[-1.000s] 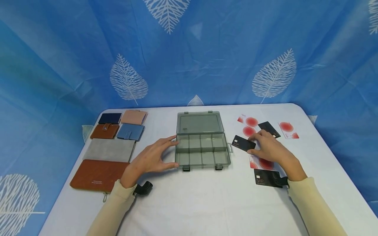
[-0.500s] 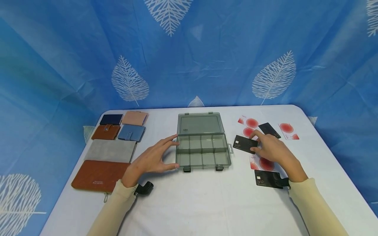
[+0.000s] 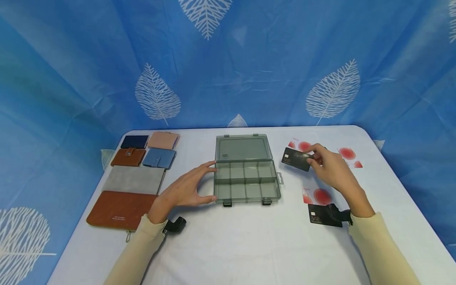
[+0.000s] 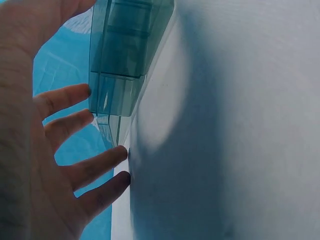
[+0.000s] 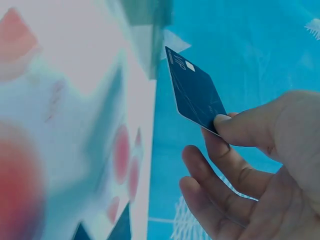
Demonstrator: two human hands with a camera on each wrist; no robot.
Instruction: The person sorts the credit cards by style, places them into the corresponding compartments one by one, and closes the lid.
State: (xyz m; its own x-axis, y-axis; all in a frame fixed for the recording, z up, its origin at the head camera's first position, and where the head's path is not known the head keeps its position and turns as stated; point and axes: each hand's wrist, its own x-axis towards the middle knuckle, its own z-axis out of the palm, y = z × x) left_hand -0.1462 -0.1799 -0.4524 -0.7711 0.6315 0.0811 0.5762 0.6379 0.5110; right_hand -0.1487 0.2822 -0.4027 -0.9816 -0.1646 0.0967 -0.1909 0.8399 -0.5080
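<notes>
Fingers of the spread left hand point(image 3: 181, 192) touch the organizer box point(image 3: 247, 180); right hand point(image 3: 331, 168) pinches a black card point(image 3: 296, 159).

Staged recording set, not a lived-in room: blue leaf-print backdrop cloth point(image 3: 249, 79) hung round a white-covered worktop point(image 3: 249, 245); wallets point(image 3: 132, 180) laid in neat rows.

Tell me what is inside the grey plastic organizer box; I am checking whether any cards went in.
The organizer box lies open, and the compartments visible through its clear walls look empty. The right hand pinches a black VIP card above the table, outside the box.
</notes>
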